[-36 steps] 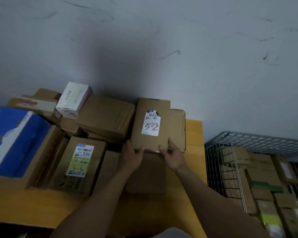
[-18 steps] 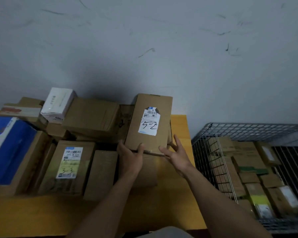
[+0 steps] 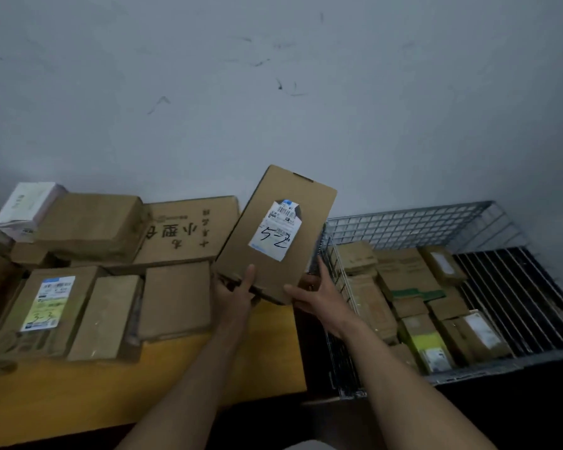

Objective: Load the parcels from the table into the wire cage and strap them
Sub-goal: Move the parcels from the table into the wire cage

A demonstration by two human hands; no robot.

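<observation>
A flat brown parcel with a white label marked 5-2 is lifted off the table and tilted, above the table's right edge. My left hand grips its near left corner, thumb on top. My right hand holds its near right corner from below and the side. The wire cage stands just right of the table and holds several brown parcels. More parcels remain on the yellow table, among them a box with printed characters and one labelled 3-3.
A white box sits atop the pile at the far left. The grey wall rises close behind table and cage. The cage's right half shows dark bare slats. The floor in front is dark.
Both hands have lifted the 5-2 parcel off the pile and carried it right toward the cage, uncovering the box with printed characters. The view has swung right.
</observation>
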